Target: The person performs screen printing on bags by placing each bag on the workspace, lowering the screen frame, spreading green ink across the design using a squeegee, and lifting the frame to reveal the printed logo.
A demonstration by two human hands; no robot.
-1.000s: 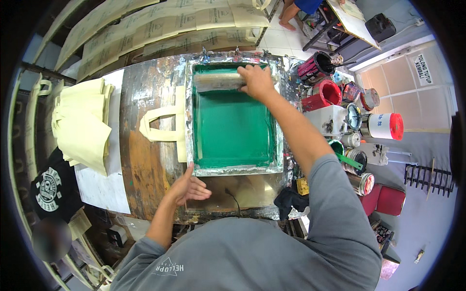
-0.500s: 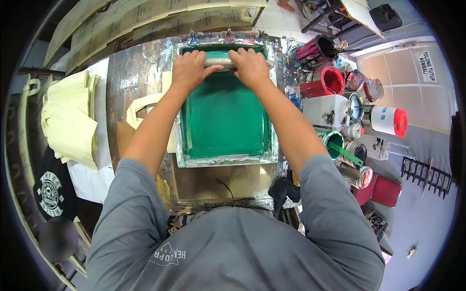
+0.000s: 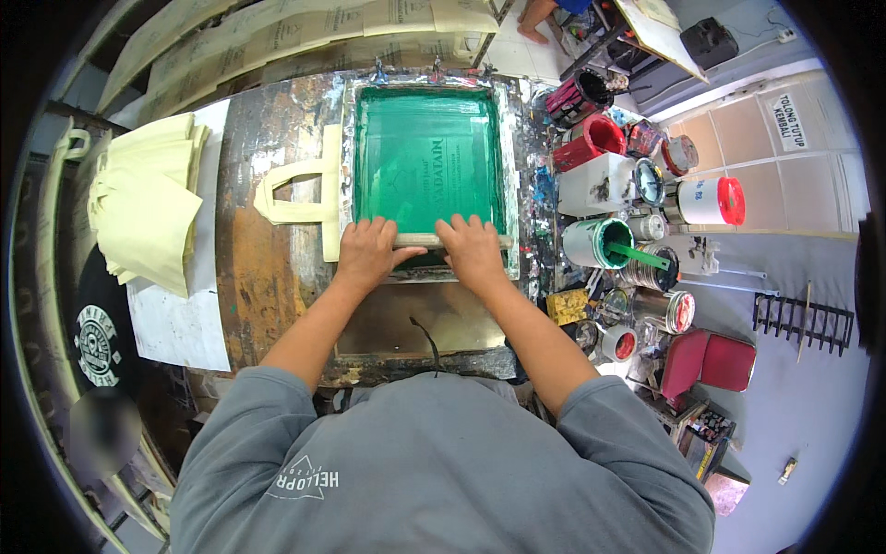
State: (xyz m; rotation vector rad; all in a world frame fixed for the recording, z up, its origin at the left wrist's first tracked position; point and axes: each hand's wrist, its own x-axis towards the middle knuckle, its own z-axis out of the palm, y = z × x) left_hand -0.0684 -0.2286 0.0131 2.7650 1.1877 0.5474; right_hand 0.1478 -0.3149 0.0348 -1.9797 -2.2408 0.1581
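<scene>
Both my hands grip a wooden-handled squeegee [image 3: 426, 241], which lies across the near end of a printing screen [image 3: 348, 166]. My left hand [image 3: 369, 254] is closed on the squeegee's left part and my right hand [image 3: 473, 251] on its right part, thumbs pointing inward. Green ink [image 3: 406, 198] coats the mesh, and a printed design with lettering shows through it. From under the screen's left side sticks out a pale yellow tote bag [image 3: 329, 189], its handle loop lying on the table. The squeegee's blade is hidden.
Pale yellow tote bags [image 3: 148, 203] are piled on a white sheet [image 3: 180, 328] at left. On the right crowd several ink cans, including a green-filled can [image 3: 581, 243] with a green spatula [image 3: 641, 256] and a red tub [image 3: 591, 138]. Printed bags hang on a rack [image 3: 305, 32] behind.
Both hands have drawn the squeegee from the screen's far end to its near end. The design now shows in the mesh, where plain green ink lay. The view has shifted slightly.
</scene>
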